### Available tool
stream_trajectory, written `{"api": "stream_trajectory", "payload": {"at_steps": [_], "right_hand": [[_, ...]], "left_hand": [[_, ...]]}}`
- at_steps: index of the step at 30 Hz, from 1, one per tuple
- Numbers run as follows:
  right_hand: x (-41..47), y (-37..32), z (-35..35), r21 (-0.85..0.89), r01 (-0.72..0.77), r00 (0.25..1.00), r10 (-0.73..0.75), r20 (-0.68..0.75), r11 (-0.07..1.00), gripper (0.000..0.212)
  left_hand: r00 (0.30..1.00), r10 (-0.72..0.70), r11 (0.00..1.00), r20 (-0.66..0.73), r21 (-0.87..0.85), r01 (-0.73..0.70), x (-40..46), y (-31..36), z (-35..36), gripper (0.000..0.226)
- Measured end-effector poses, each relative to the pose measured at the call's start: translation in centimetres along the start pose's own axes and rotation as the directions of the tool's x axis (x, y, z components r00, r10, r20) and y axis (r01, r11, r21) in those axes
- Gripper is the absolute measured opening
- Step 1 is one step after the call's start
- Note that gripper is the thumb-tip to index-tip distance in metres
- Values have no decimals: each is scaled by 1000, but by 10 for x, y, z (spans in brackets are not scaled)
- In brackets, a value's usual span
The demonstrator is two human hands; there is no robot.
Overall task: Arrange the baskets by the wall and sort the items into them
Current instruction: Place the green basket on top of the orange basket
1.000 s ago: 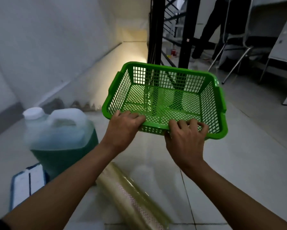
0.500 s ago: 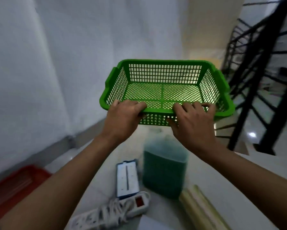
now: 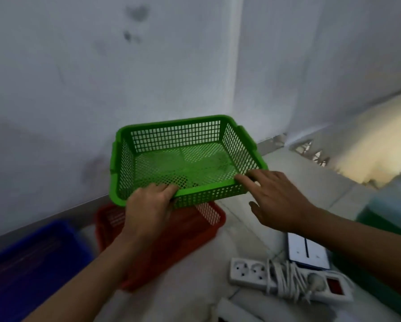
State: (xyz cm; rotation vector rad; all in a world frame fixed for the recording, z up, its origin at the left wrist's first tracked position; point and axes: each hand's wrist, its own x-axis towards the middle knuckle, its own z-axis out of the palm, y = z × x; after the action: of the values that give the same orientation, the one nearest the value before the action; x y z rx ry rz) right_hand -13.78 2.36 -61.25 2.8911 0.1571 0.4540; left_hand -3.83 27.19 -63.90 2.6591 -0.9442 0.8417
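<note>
An empty green mesh basket [image 3: 183, 135] hangs in the air close to the white wall [image 3: 102, 66], tilted slightly toward me. My left hand [image 3: 148, 210] grips its near rim at the left. My right hand [image 3: 278, 201] has its fingers spread, with only the fingertips touching the rim's right corner. Below the green one, a red basket [image 3: 195, 231] lies on the floor, partly hidden by my left arm. A blue basket [image 3: 32, 259] sits to its left along the wall.
On the floor at the right lie a white power strip [image 3: 287, 280] with wound cable, a white and blue flat box [image 3: 307, 252], and a jug of green liquid [image 3: 385, 228]. A pale roll end [image 3: 232, 310] shows at the bottom edge.
My view and the green basket have swung left and down toward the wall, above the red basket. My right hand has loosened from a full grip to spread fingertips.
</note>
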Motion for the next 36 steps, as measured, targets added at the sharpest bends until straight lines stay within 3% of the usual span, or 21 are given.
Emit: {"api": "stream_trajectory", "payload": {"at_steps": [2, 8, 13, 17, 21, 23, 26, 31, 34, 36], "right_hand": [[12, -26, 20, 12, 55, 996, -56, 62, 998, 58], [37, -72, 59, -83, 142, 989, -139, 46, 986, 23], [35, -82, 95, -89, 195, 976, -185, 113, 977, 29], [32, -65, 100, -45, 163, 978, -155, 138, 986, 25], [31, -49, 102, 43, 135, 961, -141, 236, 990, 31], [28, -43, 108, 103, 131, 934, -158, 322, 986, 35], [14, -35, 119, 168, 115, 885, -178, 430, 979, 44], [-20, -26, 124, 225, 132, 891, -215, 399, 965, 62], [-55, -30, 117, 301, 107, 886, -229, 404, 947, 60], [-89, -35, 114, 354, 81, 846, -252, 470, 932, 65]], "left_hand": [[997, -40, 997, 64, 66, 36, -26, -17, 9, 29], [970, -181, 975, 162, 156, 156, -85, -31, 29, 9], [951, -232, 942, 205, 290, 167, -107, -25, 45, 18], [946, -218, 952, 238, 263, 153, -103, -10, 54, 6], [904, -261, 965, 339, 94, 243, -105, 1, 71, 19], [853, -279, 958, 442, 66, 279, -112, 4, 78, 46], [806, -234, 970, 543, 75, 231, -124, 8, 88, 64], [860, -186, 982, 476, 65, 177, -127, 32, 90, 57], [903, 11, 991, 430, -127, 48, -128, 65, 89, 50], [861, 198, 943, 468, -329, -37, -133, 87, 93, 51]]}}
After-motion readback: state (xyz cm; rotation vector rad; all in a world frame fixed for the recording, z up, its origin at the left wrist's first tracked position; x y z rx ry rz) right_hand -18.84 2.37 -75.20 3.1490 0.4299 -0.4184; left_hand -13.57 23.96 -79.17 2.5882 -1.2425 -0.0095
